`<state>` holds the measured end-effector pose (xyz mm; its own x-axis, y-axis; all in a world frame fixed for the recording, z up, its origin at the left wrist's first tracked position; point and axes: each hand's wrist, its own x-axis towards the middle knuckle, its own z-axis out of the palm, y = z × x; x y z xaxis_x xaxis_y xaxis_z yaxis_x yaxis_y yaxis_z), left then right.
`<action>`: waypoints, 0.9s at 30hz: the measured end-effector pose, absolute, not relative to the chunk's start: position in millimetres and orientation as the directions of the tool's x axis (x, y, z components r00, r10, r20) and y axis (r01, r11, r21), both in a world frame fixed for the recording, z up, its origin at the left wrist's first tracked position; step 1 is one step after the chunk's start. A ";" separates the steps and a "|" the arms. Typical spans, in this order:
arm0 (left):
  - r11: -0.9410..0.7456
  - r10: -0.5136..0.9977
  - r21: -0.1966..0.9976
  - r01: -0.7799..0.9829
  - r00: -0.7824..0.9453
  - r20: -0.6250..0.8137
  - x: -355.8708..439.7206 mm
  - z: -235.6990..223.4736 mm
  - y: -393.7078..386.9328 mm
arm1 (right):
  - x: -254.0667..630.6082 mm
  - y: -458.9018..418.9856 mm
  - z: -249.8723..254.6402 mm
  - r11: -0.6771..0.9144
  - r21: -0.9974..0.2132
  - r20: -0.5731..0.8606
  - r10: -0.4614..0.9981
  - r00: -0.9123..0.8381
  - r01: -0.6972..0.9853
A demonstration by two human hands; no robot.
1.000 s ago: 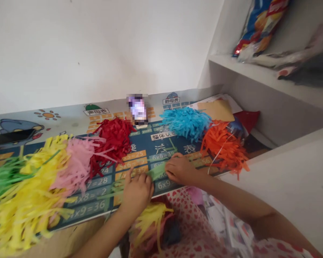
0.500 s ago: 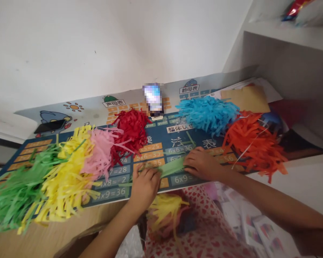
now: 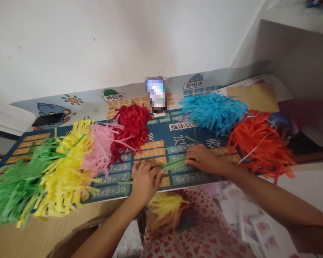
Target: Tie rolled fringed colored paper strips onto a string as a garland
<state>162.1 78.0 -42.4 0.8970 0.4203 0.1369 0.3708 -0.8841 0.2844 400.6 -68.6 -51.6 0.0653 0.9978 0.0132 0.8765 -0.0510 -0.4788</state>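
Note:
A light green paper strip [image 3: 174, 164] stretches between my two hands, low over the printed desk mat [image 3: 153, 177]. My left hand [image 3: 146, 178] is closed on its left end, fingers curled over the paper. At the other end, my right hand [image 3: 200, 158] pinches the strip with bent fingers. The strip looks narrow and creased along its length. Thin green scraps [image 3: 192, 138] lie just beyond my right hand. A red fringed paper bunch [image 3: 133, 125] rests behind my left hand, and a blue one [image 3: 214, 111] behind my right.
Green [image 3: 21, 182], yellow [image 3: 61, 179] and pink [image 3: 101, 147] fringed bunches lie at the left, an orange one [image 3: 261, 145] at the right. A lit phone [image 3: 156, 95] leans at the wall; a dark phone [image 3: 47, 120] lies back left. A yellow bunch [image 3: 167, 206] sits on my lap.
The green strip between my hands has become narrower, folded or gathered lengthwise. Both hands keep hold of it and have hardly moved. The camera view has shifted slightly.

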 end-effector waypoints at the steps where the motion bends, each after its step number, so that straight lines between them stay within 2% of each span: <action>1: -0.873 0.438 0.294 0.389 0.891 0.121 163.4 -41.9 78.3 | 400.5 -66.6 -49.7 -0.069 -0.478 -0.009 0.997 0.074 0.876; 5: -0.846 0.485 0.295 0.445 0.871 0.076 168.9 -41.4 79.6 | 400.0 -58.3 -45.4 -0.136 -0.442 -0.077 0.991 0.113 0.887; 13: -0.856 0.486 0.202 0.475 0.874 0.004 179.2 -41.1 81.2 | 401.6 -46.0 -42.7 -0.213 -0.375 -0.174 0.972 0.158 0.902; 21: -0.889 0.449 0.131 0.439 0.891 0.067 184.4 -43.0 83.6 | 397.0 -43.7 -44.1 -0.247 -0.309 -0.162 0.965 0.205 0.918; 23: -0.897 0.440 0.102 0.431 0.892 0.105 184.6 -43.0 83.0 | 393.7 -44.8 -43.9 -0.231 -0.281 -0.089 0.973 0.214 0.932; 25: -0.911 0.411 0.045 0.411 0.893 0.185 183.9 -42.5 82.4 | 388.6 -48.1 -43.7 -0.156 -0.211 0.070 0.982 0.174 0.965; 27: -0.961 0.260 -0.030 0.273 0.939 0.227 182.1 -42.0 82.5 | 383.4 -53.9 -43.9 -0.010 -0.098 0.213 0.977 0.031 0.995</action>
